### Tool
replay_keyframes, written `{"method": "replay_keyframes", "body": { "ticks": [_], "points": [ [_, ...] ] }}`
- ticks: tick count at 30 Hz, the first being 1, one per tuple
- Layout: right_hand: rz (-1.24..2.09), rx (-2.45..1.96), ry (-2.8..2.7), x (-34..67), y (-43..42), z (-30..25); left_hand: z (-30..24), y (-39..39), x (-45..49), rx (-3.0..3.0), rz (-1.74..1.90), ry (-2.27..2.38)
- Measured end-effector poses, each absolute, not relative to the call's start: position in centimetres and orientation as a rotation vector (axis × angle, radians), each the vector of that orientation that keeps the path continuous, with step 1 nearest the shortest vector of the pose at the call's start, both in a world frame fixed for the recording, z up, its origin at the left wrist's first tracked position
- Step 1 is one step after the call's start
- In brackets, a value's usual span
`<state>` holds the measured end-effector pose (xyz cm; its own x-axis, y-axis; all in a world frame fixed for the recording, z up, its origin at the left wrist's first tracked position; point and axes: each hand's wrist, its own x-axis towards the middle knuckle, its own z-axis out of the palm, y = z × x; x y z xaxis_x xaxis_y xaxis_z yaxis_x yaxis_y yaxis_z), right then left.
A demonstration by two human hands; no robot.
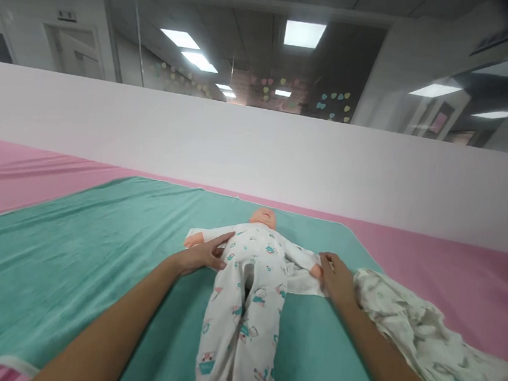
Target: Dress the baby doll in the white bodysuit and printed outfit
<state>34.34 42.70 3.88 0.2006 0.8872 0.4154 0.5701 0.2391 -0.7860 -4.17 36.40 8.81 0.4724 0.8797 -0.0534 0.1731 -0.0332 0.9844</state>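
a baby doll with a smooth peach head (264, 218) lies on its back on a big green cloth sheet (109, 248). its head is near the middle of the sheet's far edge, and its legs point to the near edge. it has on a long white cloth suit (266, 275) with little green and pink pictures. there is a gap between the suit's legs. the doll's arms are out to the sides.

the left hand (200, 256) is open, with its thumb apart from its fingers, and it touches the side of the suit at the waist. the right hand (337, 279) has bent fingers right by the small peach doll hand (317, 271). i cannot tell if it grips anything. a flat white cloth piece (303, 281) lies under that doll arm.

a crumpled white cloth with faint prints (420, 326) lies across the green sheet's right edge, partly on the pink cloth (435, 271). a plain white low wall (240, 147) stands past the far edge.
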Motion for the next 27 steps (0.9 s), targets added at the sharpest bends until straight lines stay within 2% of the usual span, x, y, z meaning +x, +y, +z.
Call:
{"method": "replay_keyframes", "body": {
  "ticks": [3, 7, 10, 19, 27],
  "points": [
    [0.326, -1.357, -1.657, 31.9, 41.0, 4.4, 8.2, 36.7, -4.3, 1.59, 0.705, 1.041],
    [0.714, -1.184, -1.699, 27.1, 39.1, 4.7, 7.6, 37.0, -3.9, 1.638, 0.755, 1.061],
    [0.864, -1.132, -1.76, 24.8, 38.8, 4.8, 7.5, 36.9, -3.3, 1.669, 0.8, 1.113],
    [0.925, -1.093, -1.594, 24.8, 41.3, 3.5, 8.2, 36.0, -1.8, 1.691, 0.825, 1.221],
    [0.912, -1.154, -1.738, 25.9, 40.3, 4.6, 7.3, 35.3, -0.8, 1.753, 0.894, 1.331]
  ]
}}
